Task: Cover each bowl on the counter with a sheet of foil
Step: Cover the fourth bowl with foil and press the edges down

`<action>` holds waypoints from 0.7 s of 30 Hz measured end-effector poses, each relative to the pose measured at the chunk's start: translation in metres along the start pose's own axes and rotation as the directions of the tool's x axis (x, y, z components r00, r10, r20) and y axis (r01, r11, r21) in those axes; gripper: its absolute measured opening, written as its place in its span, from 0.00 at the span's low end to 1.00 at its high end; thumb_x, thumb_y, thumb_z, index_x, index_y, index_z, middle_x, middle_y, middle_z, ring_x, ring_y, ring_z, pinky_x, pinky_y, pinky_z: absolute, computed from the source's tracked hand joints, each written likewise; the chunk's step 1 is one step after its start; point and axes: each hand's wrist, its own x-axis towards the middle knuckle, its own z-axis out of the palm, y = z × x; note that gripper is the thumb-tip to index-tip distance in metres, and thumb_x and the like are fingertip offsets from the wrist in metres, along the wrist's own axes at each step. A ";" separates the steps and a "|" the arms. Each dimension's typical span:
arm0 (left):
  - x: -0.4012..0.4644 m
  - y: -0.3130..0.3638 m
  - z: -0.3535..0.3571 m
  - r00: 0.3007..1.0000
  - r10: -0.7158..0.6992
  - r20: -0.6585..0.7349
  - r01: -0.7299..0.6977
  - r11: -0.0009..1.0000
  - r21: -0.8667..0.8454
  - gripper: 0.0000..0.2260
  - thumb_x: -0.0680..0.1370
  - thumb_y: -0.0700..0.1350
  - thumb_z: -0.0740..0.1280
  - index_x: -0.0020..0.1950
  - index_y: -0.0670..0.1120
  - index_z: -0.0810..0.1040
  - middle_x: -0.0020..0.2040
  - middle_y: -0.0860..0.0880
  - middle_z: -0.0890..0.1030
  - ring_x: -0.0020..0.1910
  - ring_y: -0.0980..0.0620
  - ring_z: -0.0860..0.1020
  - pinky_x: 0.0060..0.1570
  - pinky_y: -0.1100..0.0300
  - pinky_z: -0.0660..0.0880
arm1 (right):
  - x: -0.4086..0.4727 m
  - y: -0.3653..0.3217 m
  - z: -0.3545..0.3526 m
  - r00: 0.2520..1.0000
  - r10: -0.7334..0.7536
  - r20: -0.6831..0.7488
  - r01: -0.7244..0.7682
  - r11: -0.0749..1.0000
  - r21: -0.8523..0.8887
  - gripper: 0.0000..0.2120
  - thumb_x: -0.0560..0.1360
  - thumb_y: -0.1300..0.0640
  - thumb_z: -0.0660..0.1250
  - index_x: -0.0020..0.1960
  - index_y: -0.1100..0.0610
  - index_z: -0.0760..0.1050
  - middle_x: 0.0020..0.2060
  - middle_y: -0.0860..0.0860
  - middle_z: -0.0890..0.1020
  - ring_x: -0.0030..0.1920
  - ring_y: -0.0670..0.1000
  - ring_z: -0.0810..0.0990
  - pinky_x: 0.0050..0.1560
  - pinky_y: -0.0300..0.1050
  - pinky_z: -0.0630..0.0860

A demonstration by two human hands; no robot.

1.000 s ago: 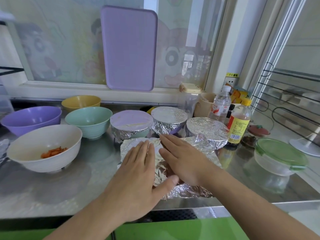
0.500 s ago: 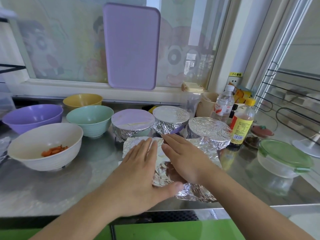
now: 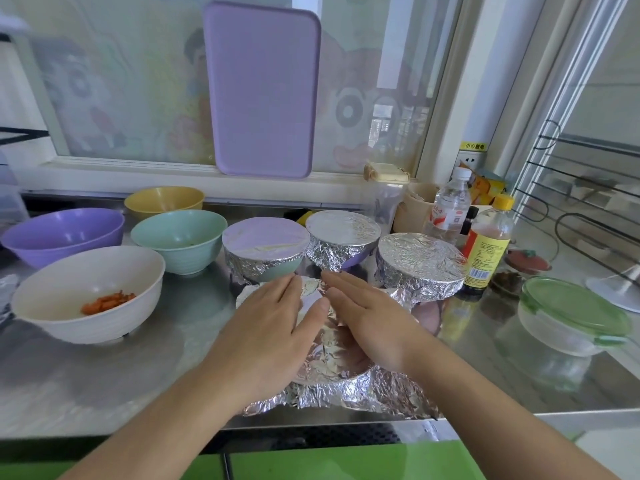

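Pressing crinkled silver foil sheet (image 3: 329, 355) flat over the near-centre bowl on the steel desk (image 3: 104, 375).
Left hand (image 3: 266, 327) and right hand (image 3: 370, 320), fingers straight, grasp nothing; loose foil skirt lies nearest, below both palms.

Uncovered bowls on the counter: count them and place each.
4. Yellow plastic bowl at the back, purple plastic bowl far left, mint-green plastic bowl centre-left, white ribbed bowl with orange pieces nearest. None seem hidden.

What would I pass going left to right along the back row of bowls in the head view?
Purple bowl → yellow bowl → green bowl → foil-covered green bowl → foil-covered purple bowl → fully wrapped bowl.
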 end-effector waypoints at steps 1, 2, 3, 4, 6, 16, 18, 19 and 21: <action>-0.002 0.001 -0.001 1.000 -0.008 0.008 0.008 1.000 -0.002 0.37 0.83 0.69 0.40 0.87 0.49 0.46 0.86 0.56 0.46 0.84 0.60 0.45 0.79 0.63 0.43 | -0.001 0.000 0.000 1.000 -0.009 0.004 0.009 1.000 -0.008 0.24 0.88 0.43 0.52 0.81 0.48 0.66 0.79 0.41 0.68 0.79 0.39 0.62 0.78 0.32 0.57; -0.003 0.002 -0.003 1.000 -0.010 0.011 0.011 1.000 -0.010 0.36 0.83 0.68 0.41 0.87 0.50 0.46 0.86 0.57 0.46 0.83 0.60 0.44 0.78 0.63 0.42 | -0.001 0.001 0.000 1.000 -0.023 0.009 0.023 0.999 -0.029 0.26 0.87 0.42 0.51 0.82 0.48 0.65 0.80 0.41 0.66 0.80 0.39 0.61 0.78 0.31 0.55; -0.003 0.001 -0.003 1.000 -0.013 0.013 0.013 1.000 -0.021 0.36 0.83 0.68 0.42 0.87 0.51 0.46 0.86 0.58 0.46 0.83 0.61 0.44 0.78 0.63 0.43 | 0.000 0.002 -0.002 1.000 -0.020 0.016 0.021 0.999 -0.050 0.27 0.87 0.41 0.51 0.83 0.47 0.63 0.81 0.40 0.64 0.80 0.38 0.59 0.77 0.28 0.53; -0.003 0.000 -0.004 1.000 -0.017 0.010 0.018 0.999 -0.039 0.35 0.83 0.68 0.43 0.87 0.51 0.47 0.86 0.58 0.47 0.83 0.62 0.45 0.78 0.63 0.44 | -0.001 0.001 -0.003 1.000 0.005 0.028 -0.003 0.998 -0.069 0.27 0.87 0.40 0.51 0.84 0.47 0.61 0.81 0.38 0.61 0.80 0.36 0.55 0.74 0.23 0.49; -0.004 -0.002 -0.003 1.000 -0.026 -0.001 0.026 0.996 -0.086 0.35 0.83 0.68 0.44 0.87 0.53 0.49 0.86 0.60 0.49 0.83 0.63 0.47 0.77 0.64 0.46 | -0.004 -0.001 -0.007 0.997 0.064 0.049 -0.060 0.995 -0.084 0.27 0.87 0.40 0.51 0.85 0.44 0.56 0.80 0.34 0.55 0.78 0.31 0.49 0.66 0.19 0.41; -0.006 -0.003 -0.012 1.000 -0.028 -0.007 0.027 0.991 -0.133 0.29 0.86 0.63 0.48 0.86 0.53 0.55 0.84 0.60 0.56 0.75 0.67 0.58 0.68 0.66 0.54 | -0.010 -0.010 0.001 0.998 0.062 -0.018 -0.062 0.998 0.017 0.26 0.87 0.40 0.56 0.83 0.44 0.63 0.80 0.37 0.63 0.75 0.32 0.58 0.75 0.33 0.52; -0.001 -0.003 -0.013 0.998 -0.018 -0.061 0.012 0.995 -0.095 0.25 0.87 0.60 0.49 0.81 0.50 0.63 0.81 0.57 0.63 0.77 0.59 0.61 0.69 0.63 0.58 | -0.008 -0.012 0.004 1.000 0.018 0.002 -0.018 1.000 -0.008 0.24 0.87 0.42 0.57 0.82 0.45 0.65 0.76 0.34 0.66 0.70 0.24 0.59 0.74 0.27 0.53; 0.000 -0.003 -0.013 0.998 0.002 -0.070 -0.006 0.999 -0.051 0.24 0.87 0.59 0.48 0.79 0.49 0.66 0.79 0.54 0.66 0.76 0.56 0.63 0.71 0.61 0.59 | -0.007 -0.013 0.003 1.000 -0.007 0.022 0.008 0.999 -0.039 0.23 0.88 0.44 0.57 0.81 0.47 0.66 0.73 0.34 0.69 0.67 0.20 0.60 0.69 0.22 0.54; 0.003 -0.004 -0.008 0.997 0.068 -0.044 -0.062 0.992 0.110 0.29 0.85 0.60 0.41 0.77 0.46 0.67 0.77 0.51 0.68 0.76 0.53 0.64 0.76 0.57 0.59 | -0.003 -0.016 0.001 0.997 -0.066 0.045 0.071 0.989 -0.130 0.20 0.88 0.49 0.56 0.78 0.54 0.71 0.73 0.44 0.74 0.71 0.32 0.68 0.68 0.22 0.59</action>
